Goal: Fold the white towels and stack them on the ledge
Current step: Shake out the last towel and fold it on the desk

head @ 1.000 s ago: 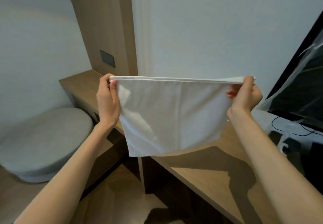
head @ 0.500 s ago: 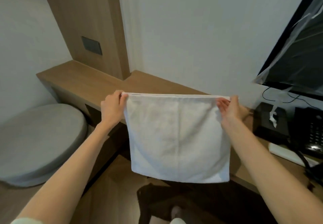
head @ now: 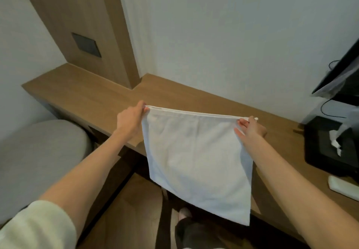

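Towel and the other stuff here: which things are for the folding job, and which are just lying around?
For the job: white towel, pinched at its top corners by the left hand and right hand; wooden ledge.
Lying about: black tissue box, grey seat, dark screen, dark wall panel.

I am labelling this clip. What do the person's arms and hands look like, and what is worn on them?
The left hand and the right hand are bare: no gloves, and no ring or watch shows. A cream, soft-looking sleeve covers the left arm down to about the elbow. The right forearm is bare as far as the picture shows.
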`<state>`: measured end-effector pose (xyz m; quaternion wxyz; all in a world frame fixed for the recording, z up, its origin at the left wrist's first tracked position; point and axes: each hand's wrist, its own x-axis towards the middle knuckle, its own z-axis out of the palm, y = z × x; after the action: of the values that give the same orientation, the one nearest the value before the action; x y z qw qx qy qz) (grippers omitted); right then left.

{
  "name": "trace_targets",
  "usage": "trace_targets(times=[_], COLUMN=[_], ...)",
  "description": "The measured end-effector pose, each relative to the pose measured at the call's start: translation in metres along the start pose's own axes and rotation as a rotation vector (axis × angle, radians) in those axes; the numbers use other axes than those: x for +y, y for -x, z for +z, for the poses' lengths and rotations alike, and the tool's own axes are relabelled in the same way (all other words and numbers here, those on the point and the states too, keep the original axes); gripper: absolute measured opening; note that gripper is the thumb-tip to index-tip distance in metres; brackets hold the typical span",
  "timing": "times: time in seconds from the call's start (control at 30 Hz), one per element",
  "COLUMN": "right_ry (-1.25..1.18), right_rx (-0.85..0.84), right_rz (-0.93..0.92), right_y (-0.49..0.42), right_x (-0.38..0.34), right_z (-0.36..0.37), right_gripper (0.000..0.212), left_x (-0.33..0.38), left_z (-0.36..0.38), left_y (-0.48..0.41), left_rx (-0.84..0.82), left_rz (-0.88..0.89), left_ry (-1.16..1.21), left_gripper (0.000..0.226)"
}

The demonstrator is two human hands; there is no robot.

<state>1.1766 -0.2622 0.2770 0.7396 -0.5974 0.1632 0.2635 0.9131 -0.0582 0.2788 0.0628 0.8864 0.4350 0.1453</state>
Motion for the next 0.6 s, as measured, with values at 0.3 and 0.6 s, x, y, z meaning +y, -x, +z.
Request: trace_targets(times=[0.3, 0.6], right_ry=[0.090, 0.120], right_rx=[-0.003, 0.014], right_rz=[0.107, 0.128], right_y=[-0.088, -0.151], right_x=[-0.009, -0.022], right_z=[0.071, 0.114], right_gripper=[0.022, 0.026], left_x=[0.006, 0.002], left_z=[0.060, 0.105], left_y=[-0.123, -0.201], left_rx=[-0.166, -0.227], left_rz=[-0.375, -0.264], left_ry=[0.631, 0.572], left_gripper=[0.013, 0.015])
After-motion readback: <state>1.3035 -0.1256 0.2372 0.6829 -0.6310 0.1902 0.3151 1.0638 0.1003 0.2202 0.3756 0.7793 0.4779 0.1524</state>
